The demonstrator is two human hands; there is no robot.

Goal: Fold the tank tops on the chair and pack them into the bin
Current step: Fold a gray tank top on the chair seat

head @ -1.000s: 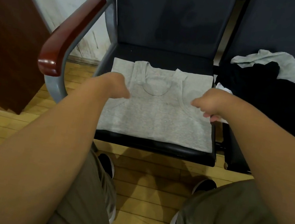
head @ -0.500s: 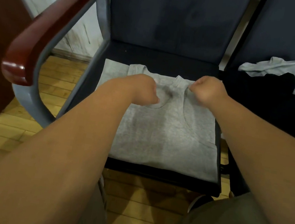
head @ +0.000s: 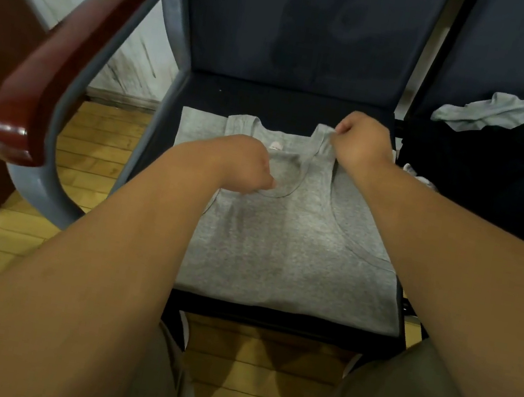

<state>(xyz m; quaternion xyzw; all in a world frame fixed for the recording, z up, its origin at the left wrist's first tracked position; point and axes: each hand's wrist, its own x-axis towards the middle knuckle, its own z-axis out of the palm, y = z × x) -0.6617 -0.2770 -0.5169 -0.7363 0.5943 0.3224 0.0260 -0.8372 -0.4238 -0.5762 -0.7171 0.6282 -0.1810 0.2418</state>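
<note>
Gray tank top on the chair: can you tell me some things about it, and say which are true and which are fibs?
1. The gray tank top lies flat on the chair seat. True.
2. The right hand pinches a shoulder strap. True.
3. The armrest is blue. False: it is reddish-brown.
4. The next chair is bare. False: dark and light clothes are piled on it.
</note>
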